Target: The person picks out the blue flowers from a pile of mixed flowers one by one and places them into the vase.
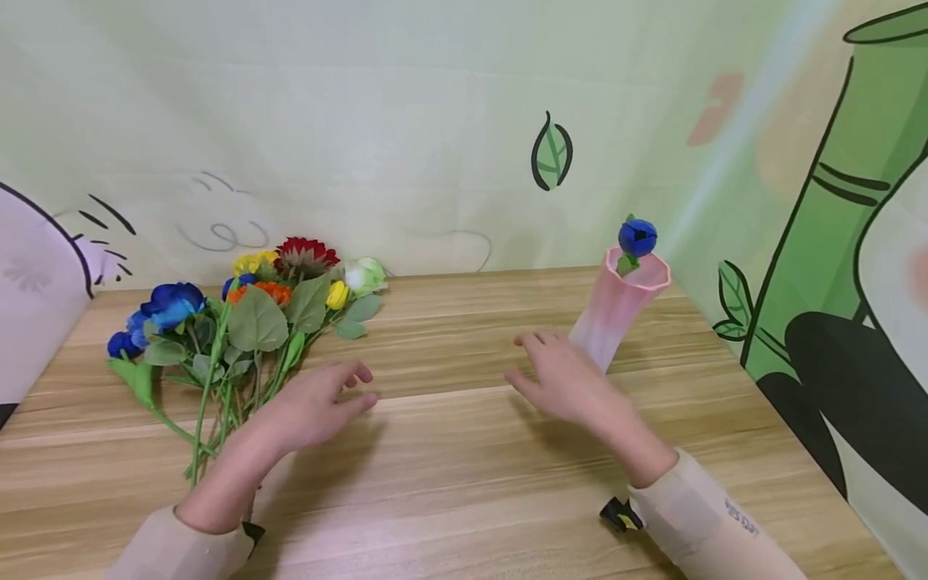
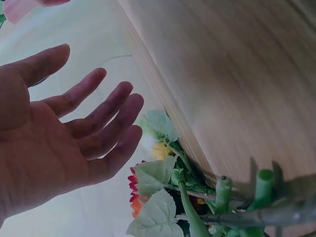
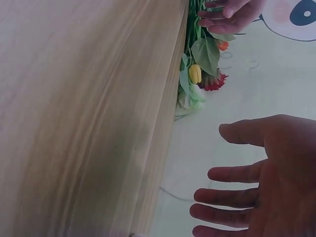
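Observation:
A bunch of artificial flowers [image 1: 258, 329] lies on the left of the table, with blue, red, orange, yellow and white heads. My left hand [image 1: 308, 409] hovers beside the stems, its fingers loosely spread and holding nothing; its palm shows in the left wrist view. On the right stands a pink and white vase [image 1: 622, 310] with one blue flower [image 1: 638, 238] in it. Just in front of the vase is my right hand [image 1: 564, 380], fingers relaxed and apart. In the right wrist view, nothing lies between its thumb and fingers.
The wooden table [image 1: 449, 483] meets a pale printed cloth wall [image 1: 435, 161] at the back. Another printed panel with green bamboo [image 1: 819, 217] runs along the right side. A small black strap piece [image 1: 620, 515] hangs at the right cuff.

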`<action>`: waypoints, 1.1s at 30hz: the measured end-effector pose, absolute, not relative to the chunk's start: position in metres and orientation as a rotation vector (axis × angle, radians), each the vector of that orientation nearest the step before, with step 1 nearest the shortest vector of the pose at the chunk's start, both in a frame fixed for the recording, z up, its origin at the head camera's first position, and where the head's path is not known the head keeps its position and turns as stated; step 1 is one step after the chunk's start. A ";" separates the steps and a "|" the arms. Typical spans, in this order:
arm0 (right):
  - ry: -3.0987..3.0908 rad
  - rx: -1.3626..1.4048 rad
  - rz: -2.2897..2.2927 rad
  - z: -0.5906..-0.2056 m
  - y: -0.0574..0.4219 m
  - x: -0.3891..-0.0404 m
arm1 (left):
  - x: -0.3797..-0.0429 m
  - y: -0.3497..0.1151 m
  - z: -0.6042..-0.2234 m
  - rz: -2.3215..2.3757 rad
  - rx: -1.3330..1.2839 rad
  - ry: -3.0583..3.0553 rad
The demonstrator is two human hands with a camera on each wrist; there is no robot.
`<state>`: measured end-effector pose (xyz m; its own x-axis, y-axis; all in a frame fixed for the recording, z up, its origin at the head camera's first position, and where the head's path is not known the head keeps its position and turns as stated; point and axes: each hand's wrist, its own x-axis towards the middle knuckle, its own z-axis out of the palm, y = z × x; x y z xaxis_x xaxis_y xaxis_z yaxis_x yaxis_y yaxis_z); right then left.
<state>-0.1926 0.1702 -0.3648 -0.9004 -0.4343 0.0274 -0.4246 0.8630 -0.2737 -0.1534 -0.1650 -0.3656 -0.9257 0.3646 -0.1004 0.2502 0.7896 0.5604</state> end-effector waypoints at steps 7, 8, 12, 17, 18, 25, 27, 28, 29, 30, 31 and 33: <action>3.000 -0.711 -0.429 -0.364 0.172 -0.191 | -0.158 -0.174 -0.365 0.811 0.461 2.843; 3.001 -0.715 -0.430 -0.364 0.172 -0.191 | -0.158 -0.175 -0.365 0.810 0.454 2.848; 3.003 -0.737 -0.426 -0.366 0.173 -0.191 | -0.159 -0.184 -0.361 0.792 0.426 2.880; 2.988 -0.746 -0.428 -0.367 0.174 -0.191 | -0.159 -0.195 -0.356 0.774 0.381 2.919; 2.986 -0.743 -0.431 -0.366 0.174 -0.191 | -0.159 -0.198 -0.354 0.765 0.373 2.926; 2.973 -0.736 -0.427 -0.365 0.173 -0.191 | -0.161 -0.215 -0.344 0.679 0.303 2.986; 2.971 -0.735 -0.421 -0.365 0.173 -0.191 | -0.162 -0.220 -0.342 0.643 0.290 3.004; 2.970 -0.734 -0.419 -0.365 0.174 -0.191 | -0.162 -0.223 -0.341 0.625 0.286 3.010; 2.969 -0.734 -0.416 -0.365 0.174 -0.191 | -0.161 -0.225 -0.341 0.612 0.278 3.013; 2.968 -0.731 -0.416 -0.365 0.174 -0.191 | -0.161 -0.228 -0.340 0.599 0.276 3.017; 2.968 -0.729 -0.415 -0.365 0.174 -0.191 | -0.161 -0.231 -0.340 0.590 0.272 3.022; 2.969 -0.728 -0.416 -0.365 0.174 -0.191 | -0.162 -0.235 -0.339 0.560 0.259 3.024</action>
<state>-0.1907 0.1738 -0.3646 -0.8872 -0.4613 0.0089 -0.4460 0.8524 -0.2730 -0.1618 -0.2352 -0.3391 -0.9843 0.1747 -0.0241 0.1545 0.9202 0.3597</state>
